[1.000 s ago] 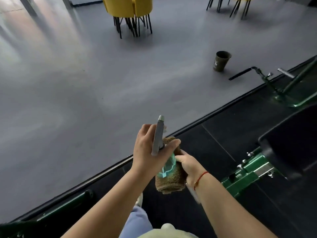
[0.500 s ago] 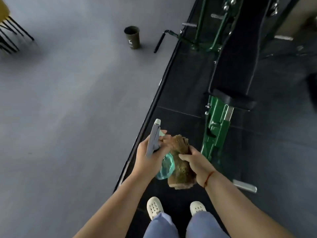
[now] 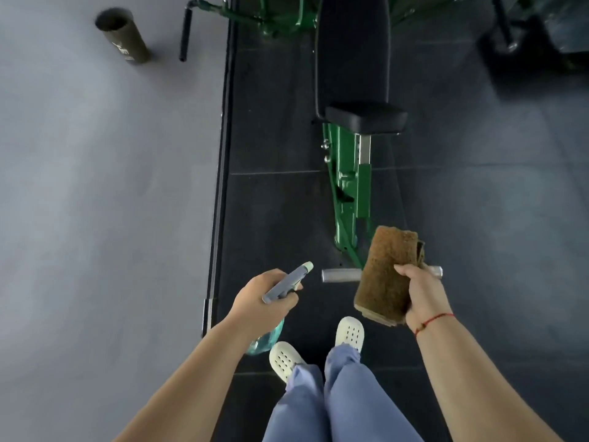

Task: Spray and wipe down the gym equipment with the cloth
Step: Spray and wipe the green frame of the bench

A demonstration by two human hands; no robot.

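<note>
Nothing can be read; the white mark on the dark cup is too blurred.

We have one view, from a wide-angle camera worn on the person's head, facing forward and steeply down. Nearest the lens, low in the frame, both forearms reach in: the left hand grips a spray bottle, the right hand grips a cloth, and the shoes are almost straight below us. Farther up the frame we look along the weight bench on the dark mat. The grey floor fills the left side, with a cup far off at top left.
</note>
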